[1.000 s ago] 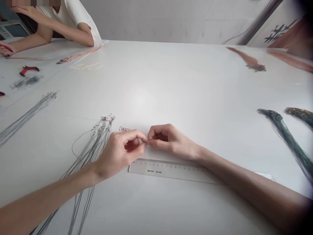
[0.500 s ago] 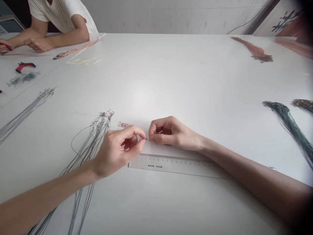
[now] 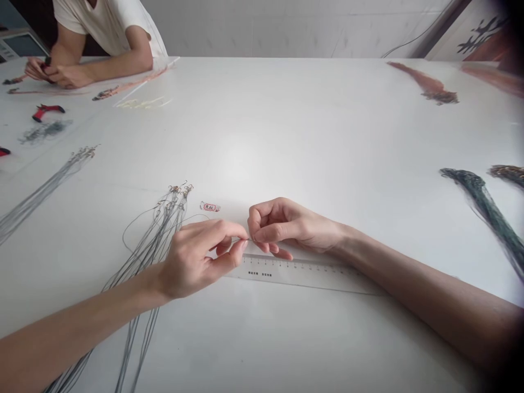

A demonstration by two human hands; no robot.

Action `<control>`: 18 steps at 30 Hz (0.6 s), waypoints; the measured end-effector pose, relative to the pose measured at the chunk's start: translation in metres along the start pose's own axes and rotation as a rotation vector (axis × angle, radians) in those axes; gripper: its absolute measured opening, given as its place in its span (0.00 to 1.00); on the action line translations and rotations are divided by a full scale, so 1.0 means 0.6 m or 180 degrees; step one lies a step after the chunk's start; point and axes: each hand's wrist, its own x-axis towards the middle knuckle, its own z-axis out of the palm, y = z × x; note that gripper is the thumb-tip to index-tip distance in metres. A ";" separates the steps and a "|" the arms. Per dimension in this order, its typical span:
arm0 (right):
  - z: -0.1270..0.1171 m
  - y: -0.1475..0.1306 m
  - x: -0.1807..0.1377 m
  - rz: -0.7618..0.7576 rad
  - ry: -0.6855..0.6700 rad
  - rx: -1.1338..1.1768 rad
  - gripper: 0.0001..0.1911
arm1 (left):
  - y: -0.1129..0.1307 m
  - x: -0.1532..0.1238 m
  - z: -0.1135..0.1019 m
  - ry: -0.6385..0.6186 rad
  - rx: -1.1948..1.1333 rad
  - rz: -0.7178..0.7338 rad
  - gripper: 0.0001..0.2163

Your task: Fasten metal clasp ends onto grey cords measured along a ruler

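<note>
My left hand (image 3: 204,256) is closed in a pinch on a thin dark fishing line (image 3: 236,239), which shows between thumb and index finger. Its fingertips almost meet those of my right hand (image 3: 282,226), whose thumb and index finger are also pinched together; what they grip is too small to make out. Both hands hover by the upper edge of a clear ruler (image 3: 286,275) lying on the white table. Partly under my left forearm runs a bundle of grey lines (image 3: 141,259) with small hooks (image 3: 180,189) at its far end. A small red-marked label packet (image 3: 210,207) lies just beyond my left hand.
Another hooked bundle (image 3: 49,188) lies at the left, near red-handled pliers (image 3: 47,112) and a loose dark heap (image 3: 47,131). A person's hands (image 3: 65,73) work at the far left. Dark green (image 3: 483,202) and reddish (image 3: 429,84) bundles lie at the right.
Both hands have shifted slightly down, and my right hand's lower fingers have spread out below. The ruler's left end is now covered. The other person's hands have come together.
</note>
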 end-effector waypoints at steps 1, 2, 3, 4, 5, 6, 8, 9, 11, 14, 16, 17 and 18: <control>0.000 0.000 0.000 0.0040 -0.0039 0.0032 0.05 | 0.000 0.000 0.000 0.0012 0.0001 0.0067 0.05; 0.000 0.000 0.000 0.0073 -0.0077 0.0052 0.05 | 0.000 -0.001 0.000 0.0019 0.0000 0.0123 0.05; -0.001 -0.001 0.000 0.0093 -0.0113 0.0063 0.05 | 0.001 -0.001 0.000 0.0011 0.0003 0.0151 0.05; -0.001 -0.001 0.000 0.0105 -0.0140 0.0068 0.05 | 0.001 -0.001 0.000 -0.0008 0.0013 0.0158 0.06; -0.002 -0.001 -0.001 0.0109 -0.0159 0.0068 0.05 | 0.002 -0.002 -0.001 -0.0038 0.0025 0.0146 0.06; -0.002 -0.002 -0.001 0.0104 -0.0174 0.0066 0.05 | 0.003 -0.001 -0.001 -0.0072 0.0037 0.0125 0.06; -0.003 -0.003 -0.002 0.0088 -0.0201 0.0049 0.06 | 0.004 -0.001 -0.003 -0.0114 0.0060 0.0110 0.06; -0.003 -0.003 -0.002 0.0083 -0.0215 0.0027 0.06 | 0.005 0.000 -0.004 -0.0117 0.0071 0.0119 0.07; -0.003 -0.004 -0.002 0.0077 -0.0244 -0.0041 0.06 | 0.006 0.001 -0.005 -0.0120 0.0103 0.0144 0.07; -0.002 -0.006 -0.002 0.0095 -0.0245 -0.0185 0.07 | 0.007 0.003 -0.006 -0.0171 0.0135 0.0168 0.07; -0.001 -0.007 -0.002 0.0117 -0.0228 -0.0262 0.07 | 0.007 0.002 -0.007 -0.0193 0.0117 0.0176 0.07; -0.001 -0.007 -0.002 0.0126 -0.0222 -0.0289 0.06 | 0.007 0.002 -0.007 -0.0197 0.0103 0.0180 0.07; -0.001 -0.007 -0.002 0.0133 -0.0217 -0.0306 0.06 | 0.007 0.002 -0.007 -0.0199 0.0087 0.0189 0.07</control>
